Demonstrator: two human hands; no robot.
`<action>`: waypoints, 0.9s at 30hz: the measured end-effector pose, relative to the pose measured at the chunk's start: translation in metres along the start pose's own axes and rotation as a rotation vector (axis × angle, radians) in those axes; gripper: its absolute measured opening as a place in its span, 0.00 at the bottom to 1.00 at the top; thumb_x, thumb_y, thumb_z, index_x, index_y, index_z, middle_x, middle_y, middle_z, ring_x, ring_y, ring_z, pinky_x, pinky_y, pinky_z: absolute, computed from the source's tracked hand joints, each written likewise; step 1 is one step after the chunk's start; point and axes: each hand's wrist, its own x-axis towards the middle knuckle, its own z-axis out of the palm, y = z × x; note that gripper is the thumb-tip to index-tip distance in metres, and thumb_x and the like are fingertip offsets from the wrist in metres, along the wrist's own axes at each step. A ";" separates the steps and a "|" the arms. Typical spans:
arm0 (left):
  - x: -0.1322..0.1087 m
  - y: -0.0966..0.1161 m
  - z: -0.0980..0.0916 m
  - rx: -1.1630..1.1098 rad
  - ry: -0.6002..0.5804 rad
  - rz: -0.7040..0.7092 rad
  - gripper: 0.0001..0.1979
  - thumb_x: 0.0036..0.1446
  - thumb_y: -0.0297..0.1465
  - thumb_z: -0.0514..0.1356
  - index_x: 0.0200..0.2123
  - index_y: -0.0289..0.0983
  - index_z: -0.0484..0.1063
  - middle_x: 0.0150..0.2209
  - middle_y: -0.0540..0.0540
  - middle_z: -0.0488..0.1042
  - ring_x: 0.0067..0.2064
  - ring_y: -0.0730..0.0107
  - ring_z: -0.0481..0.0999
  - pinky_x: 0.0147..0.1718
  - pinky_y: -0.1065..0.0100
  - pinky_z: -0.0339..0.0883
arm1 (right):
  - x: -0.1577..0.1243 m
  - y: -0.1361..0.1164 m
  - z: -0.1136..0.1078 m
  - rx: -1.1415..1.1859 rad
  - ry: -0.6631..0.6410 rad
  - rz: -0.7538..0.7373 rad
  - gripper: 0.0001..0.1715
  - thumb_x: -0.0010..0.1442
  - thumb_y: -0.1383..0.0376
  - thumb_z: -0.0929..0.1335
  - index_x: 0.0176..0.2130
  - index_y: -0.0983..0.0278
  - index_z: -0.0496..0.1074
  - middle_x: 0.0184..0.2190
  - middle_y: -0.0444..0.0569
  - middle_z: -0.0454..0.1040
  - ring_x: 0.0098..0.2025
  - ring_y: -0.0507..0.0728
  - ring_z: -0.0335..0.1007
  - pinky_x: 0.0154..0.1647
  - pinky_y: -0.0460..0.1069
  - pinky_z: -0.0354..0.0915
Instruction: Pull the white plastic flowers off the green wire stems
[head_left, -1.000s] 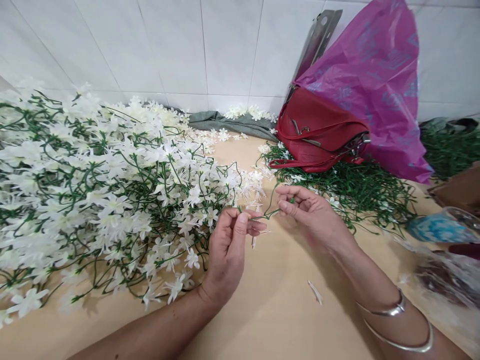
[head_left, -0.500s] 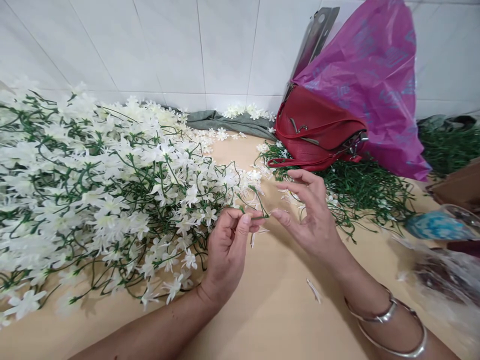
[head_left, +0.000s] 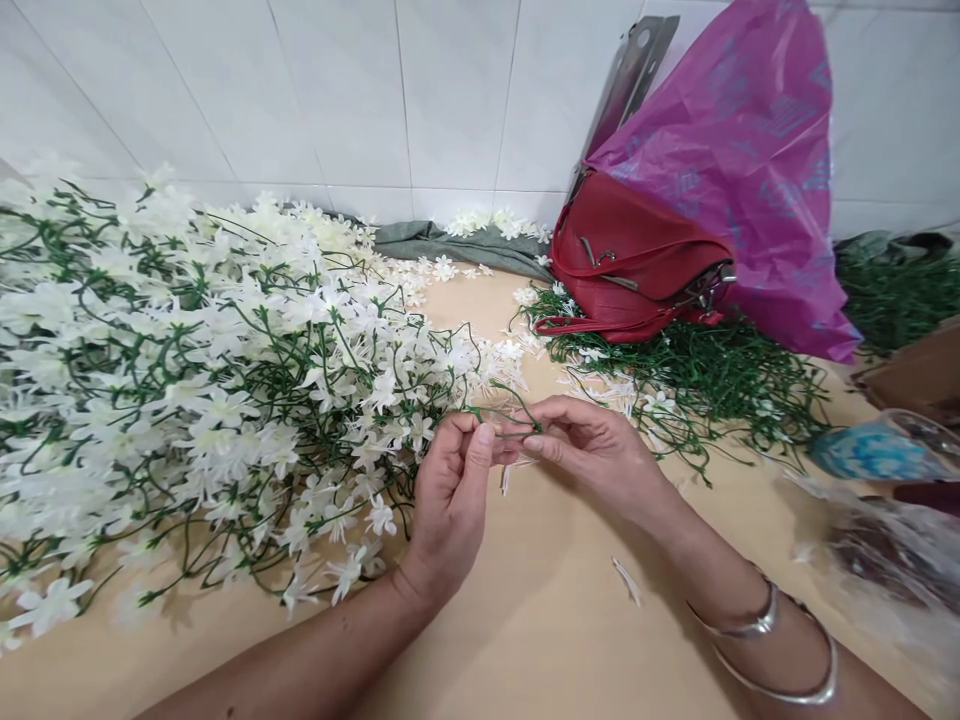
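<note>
Between thumb and fingers, my left hand (head_left: pixel 454 490) pinches a thin green plastic flower stem (head_left: pixel 504 392) with curved branches. From the right, my right hand (head_left: pixel 600 450) closes thumb and fingertips on the stem's other end. No white petals show on this stem, though its tips are partly covered by my fingers. To the left of my hands spreads a big heap of artificial white flowers (head_left: pixel 217 410) on green stems. Beyond my right hand lies a pile of bare green stems (head_left: pixel 712 375), with thin white strands scattered near it.
A red handbag (head_left: pixel 637 260) sits on the green stems, with a purple plastic bag (head_left: pixel 750 150) behind it against the tiled wall (head_left: pixel 457 90). Clear plastic packaging (head_left: pixel 900 560) and a blue-and-white packet (head_left: pixel 877 448) lie at the right. A grey cloth (head_left: pixel 457 245) runs along the wall.
My right hand has moved left and its spread fingers have closed on the stem's end. My left hand has stayed nearly in place, still pinching the stem.
</note>
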 end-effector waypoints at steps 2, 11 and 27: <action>0.001 0.001 -0.001 0.070 0.001 0.019 0.12 0.69 0.41 0.60 0.38 0.38 0.69 0.42 0.46 0.83 0.42 0.67 0.83 0.44 0.66 0.76 | 0.001 -0.001 -0.003 -0.223 0.045 -0.181 0.07 0.65 0.60 0.74 0.44 0.55 0.81 0.40 0.47 0.84 0.41 0.59 0.79 0.47 0.55 0.72; -0.004 -0.001 -0.003 0.195 -0.105 0.046 0.10 0.71 0.36 0.58 0.36 0.40 0.66 0.48 0.47 0.83 0.45 0.70 0.80 0.48 0.66 0.74 | 0.007 -0.010 -0.016 -1.022 0.131 -0.699 0.11 0.69 0.76 0.64 0.40 0.64 0.73 0.29 0.49 0.78 0.32 0.57 0.70 0.40 0.54 0.63; -0.034 0.006 -0.004 0.337 -0.493 0.424 0.09 0.73 0.25 0.54 0.49 0.38 0.72 0.49 0.42 0.83 0.53 0.65 0.83 0.54 0.65 0.76 | 0.014 0.010 -0.062 -1.098 0.669 -0.247 0.09 0.67 0.68 0.65 0.43 0.62 0.76 0.40 0.54 0.81 0.43 0.64 0.75 0.49 0.57 0.65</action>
